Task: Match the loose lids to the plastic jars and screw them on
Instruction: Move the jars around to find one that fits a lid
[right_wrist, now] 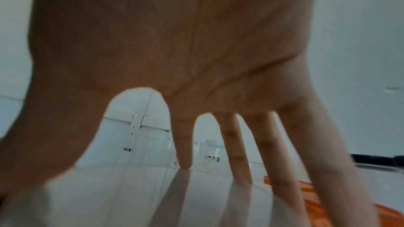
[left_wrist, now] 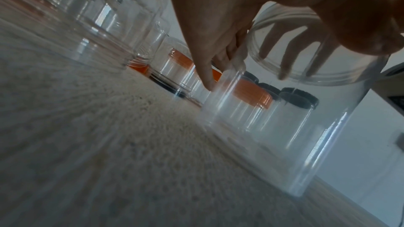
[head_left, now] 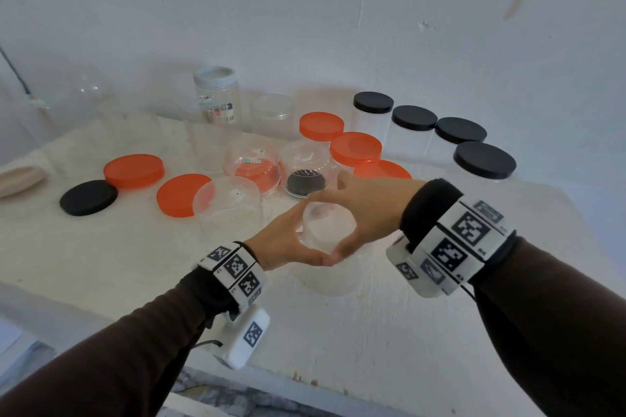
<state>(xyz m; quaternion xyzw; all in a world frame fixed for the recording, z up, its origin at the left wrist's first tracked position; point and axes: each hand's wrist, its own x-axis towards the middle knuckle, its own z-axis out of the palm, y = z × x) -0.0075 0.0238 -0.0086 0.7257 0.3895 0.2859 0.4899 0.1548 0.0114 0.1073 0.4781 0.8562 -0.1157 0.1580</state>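
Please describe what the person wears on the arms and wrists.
Both arms have dark brown long sleeves. Each wrist carries a white band printed with black square markers, over a black cuff. A white camera block hangs under the left wrist, with a thin black cable.

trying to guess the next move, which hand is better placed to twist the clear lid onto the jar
Right. The right hand spans the clear lid from above, fingers spread round its rim, while the left hand wraps the clear jar lower down, suited to steadying it.

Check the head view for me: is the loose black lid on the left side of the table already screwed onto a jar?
No: the loose black lid lies flat on the table, beside an orange lid, on no jar.
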